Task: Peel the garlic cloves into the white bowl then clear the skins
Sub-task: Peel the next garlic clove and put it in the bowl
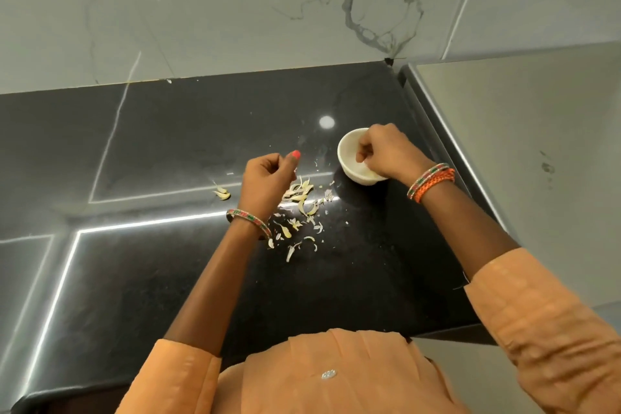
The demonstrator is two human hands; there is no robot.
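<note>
A small white bowl (347, 158) stands on the black countertop (168, 151), right of centre. My right hand (386, 153) hangs over the bowl with its fingers curled down into it, and a pale garlic clove (365, 164) shows at the fingertips. My left hand (265, 180) hovers left of the bowl with its fingers curled in and its thumb pointing up; nothing shows in it. Several garlic skins (300, 202) lie scattered on the counter beside and below the left hand. Two pale garlic pieces (222, 193) lie apart to the left.
A marble-look wall (235, 10) rises behind the counter. A grey steel surface (521, 144) with a raised rim borders the counter on the right, close to the bowl. The counter's front edge runs near my body.
</note>
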